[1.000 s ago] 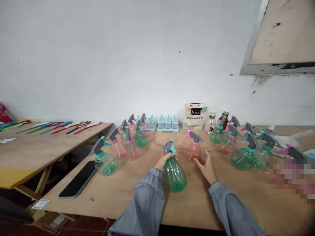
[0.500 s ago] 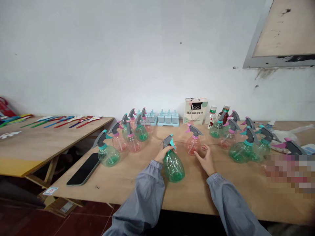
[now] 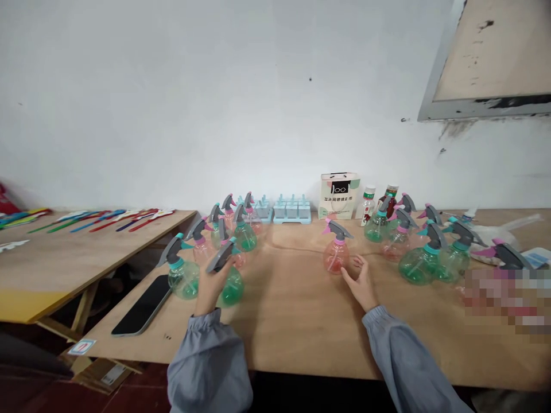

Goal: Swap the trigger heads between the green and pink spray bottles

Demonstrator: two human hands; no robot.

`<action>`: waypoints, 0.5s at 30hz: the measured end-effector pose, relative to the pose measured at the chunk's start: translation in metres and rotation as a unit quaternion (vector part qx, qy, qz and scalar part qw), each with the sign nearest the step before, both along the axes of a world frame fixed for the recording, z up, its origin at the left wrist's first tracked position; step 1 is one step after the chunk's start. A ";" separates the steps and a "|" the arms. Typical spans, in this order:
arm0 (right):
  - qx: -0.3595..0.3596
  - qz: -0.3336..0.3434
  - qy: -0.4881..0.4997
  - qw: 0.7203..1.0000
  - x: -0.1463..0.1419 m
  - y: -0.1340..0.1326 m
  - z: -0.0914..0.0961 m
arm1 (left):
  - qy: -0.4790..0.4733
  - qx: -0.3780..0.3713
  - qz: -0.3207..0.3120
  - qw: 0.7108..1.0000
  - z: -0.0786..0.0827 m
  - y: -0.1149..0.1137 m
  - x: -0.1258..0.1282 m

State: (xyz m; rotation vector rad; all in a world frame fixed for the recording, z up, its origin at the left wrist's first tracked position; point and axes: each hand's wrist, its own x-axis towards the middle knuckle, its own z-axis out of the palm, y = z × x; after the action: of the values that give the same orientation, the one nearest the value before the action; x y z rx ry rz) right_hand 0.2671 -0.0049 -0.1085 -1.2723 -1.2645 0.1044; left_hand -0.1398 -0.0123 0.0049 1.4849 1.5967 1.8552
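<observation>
Nearest left spray bottle (image 3: 233,288): translucent green body, grey-and-teal head. Middle spray bottle (image 3: 334,256): translucent pink body, pink collar, grey-and-pink head. Sleeves (image 3: 210,367) plain grey-blue; far ice-pop molds (image 3: 292,213) pale blue.

The spray bottles (image 3: 233,288) look like glossy plastic (trigger heads (image 3: 339,230) rather matt), the tabletop (image 3: 293,327) smooth wood.

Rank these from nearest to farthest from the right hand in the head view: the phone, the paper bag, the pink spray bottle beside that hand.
1. Pink spray bottle: just left of the right hand.
2. Paper bag: farther back, behind the bottle.
3. Phone: far off to the left.
</observation>
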 end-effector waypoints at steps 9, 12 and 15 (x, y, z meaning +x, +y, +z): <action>0.006 0.003 0.006 1.000 0.001 0.004 -0.003 | -0.023 0.058 0.198 0.978 -0.006 0.010 -0.010; 0.008 0.003 0.008 1.000 0.001 0.004 -0.004 | -0.056 0.072 0.232 0.969 -0.005 0.013 -0.002; 0.011 0.004 0.012 1.000 0.000 0.004 -0.003 | -0.068 0.108 0.229 0.965 -0.006 0.012 0.002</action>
State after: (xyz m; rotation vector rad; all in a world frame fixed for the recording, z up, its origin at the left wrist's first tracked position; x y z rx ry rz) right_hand 0.2674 -0.0013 -0.1117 -1.2437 -1.2483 0.1114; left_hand -0.1383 -0.0001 -0.0007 1.0893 1.8336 2.3894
